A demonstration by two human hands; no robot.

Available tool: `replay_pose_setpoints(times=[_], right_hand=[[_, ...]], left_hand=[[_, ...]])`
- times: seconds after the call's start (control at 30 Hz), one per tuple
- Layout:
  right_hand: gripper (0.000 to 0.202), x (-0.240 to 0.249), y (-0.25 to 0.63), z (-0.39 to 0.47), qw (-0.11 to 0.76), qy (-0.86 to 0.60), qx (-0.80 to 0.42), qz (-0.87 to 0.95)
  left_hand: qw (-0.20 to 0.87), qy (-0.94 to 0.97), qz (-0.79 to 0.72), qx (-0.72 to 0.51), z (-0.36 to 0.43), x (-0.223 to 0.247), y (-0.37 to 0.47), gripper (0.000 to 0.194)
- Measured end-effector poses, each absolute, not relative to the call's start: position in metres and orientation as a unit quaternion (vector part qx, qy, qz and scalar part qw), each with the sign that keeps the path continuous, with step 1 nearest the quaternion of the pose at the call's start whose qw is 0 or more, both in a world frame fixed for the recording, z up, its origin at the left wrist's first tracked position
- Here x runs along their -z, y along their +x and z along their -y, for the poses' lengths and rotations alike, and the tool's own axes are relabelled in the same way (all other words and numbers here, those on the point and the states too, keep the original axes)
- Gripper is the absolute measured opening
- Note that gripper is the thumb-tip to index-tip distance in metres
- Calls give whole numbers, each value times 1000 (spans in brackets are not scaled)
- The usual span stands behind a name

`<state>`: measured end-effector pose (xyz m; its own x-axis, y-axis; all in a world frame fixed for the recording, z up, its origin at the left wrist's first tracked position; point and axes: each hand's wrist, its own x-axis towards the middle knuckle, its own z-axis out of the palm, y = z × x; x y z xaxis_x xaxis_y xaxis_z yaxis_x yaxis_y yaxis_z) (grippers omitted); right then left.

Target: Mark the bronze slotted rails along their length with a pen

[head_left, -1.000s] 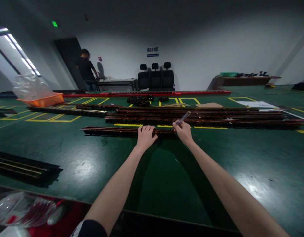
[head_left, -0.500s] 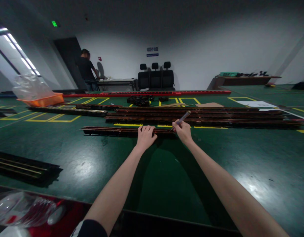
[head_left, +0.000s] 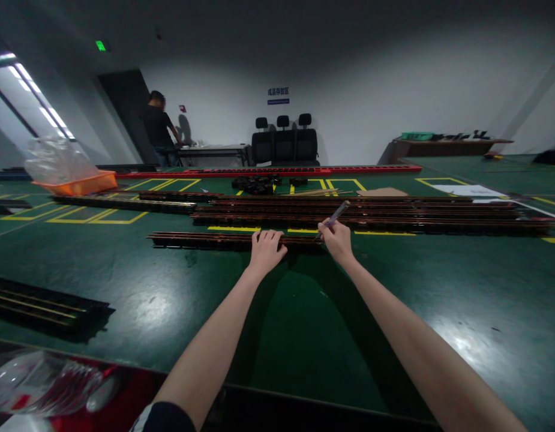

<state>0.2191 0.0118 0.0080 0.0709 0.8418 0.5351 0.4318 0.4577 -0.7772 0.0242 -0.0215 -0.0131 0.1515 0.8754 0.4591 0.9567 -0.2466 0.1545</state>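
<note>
My left hand is closed over a long dark rail, fingers over its far side and thumb on the near side. It presses the rail to the green table. My right hand pinches a slim pen-like tool, slanted with its thick end up and to the right. The tool's thin tip points down at the rail's right part; whether it touches cannot be made out. Just beyond both hands lies a row of long dark rails with reddish-brown edges.
More dark rails lie at the table's near left. An orange tray holding clear plastic bags stands farther back. Black parts and brown cardboard lie behind the row. A plastic bottle is below the near edge. A person stands far left.
My right hand and the pen-like tool have shifted slightly right along the rail. My left hand holds its place on the rail.
</note>
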Motion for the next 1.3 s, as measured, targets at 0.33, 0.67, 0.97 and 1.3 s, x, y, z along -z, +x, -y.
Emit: replay_pose_setpoints(times=[0.33,0.67,0.97,1.3], right_hand=[[32,-7,213,-9,529,-445,-229,685],[34,-8,214,-9,541,-466,-208,669],[31,-6,219,-13,550,-486,-172,657],[39,-7,216,-8,552,-472,-195,659]], left_hand=[[80,-758,608,222,23,10,25,32],[75,-757,606,231,23,10,25,31],[79,-754,608,236,23,11,25,30],[65,-757,608,231,24,9,26,32]])
